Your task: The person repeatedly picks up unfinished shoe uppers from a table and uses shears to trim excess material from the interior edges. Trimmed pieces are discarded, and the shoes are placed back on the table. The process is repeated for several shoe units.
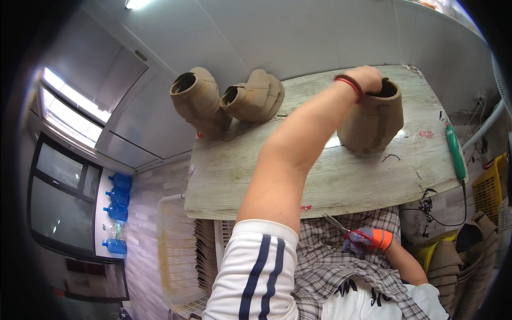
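My left hand is curled at the top rim of a hollow, rounded khaki cloth piece, which stands upright on the table. Its fingertips are hidden at the dark opening. A red band and a dark band circle that wrist. Low over my lap, my right hand wears a grey glove with an orange cuff. It grips scissors with red handles, blades pointing up and left toward the table's near edge. Two similar khaki pieces, a taller one and a tilted one, rest at the table's left end.
The pale wood-grain table backs onto a grey wall. A green corded tool lies at its right edge, its black cord hanging down. A plastic crate with stacked pieces stands lower left. Stacked khaki pieces and a yellow basket are at right.
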